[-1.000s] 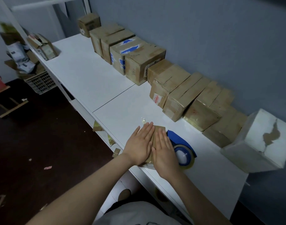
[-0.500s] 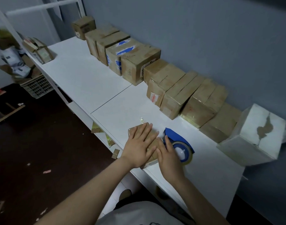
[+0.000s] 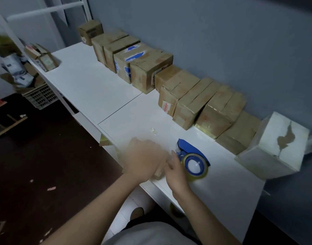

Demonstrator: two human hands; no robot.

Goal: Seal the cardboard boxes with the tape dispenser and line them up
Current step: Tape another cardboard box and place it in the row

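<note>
Left hand (image 3: 144,156) lies over the small box (image 3: 158,173) at the table (image 3: 98,89) edge (blurred, grip unreadable). Right hand (image 3: 176,171) presses straight-fingered against it, tape dispenser (image 3: 194,160) at its 3 o'clock, row of boxes (image 3: 187,98) at 1 o'clock.

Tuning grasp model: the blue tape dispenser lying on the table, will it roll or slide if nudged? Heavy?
Probably slides rather than rolls: the tape dispenser lies flat on its side on the smooth white table. Likely rigid and fairly light, since it looks like a plastic frame round one tape roll.
</note>
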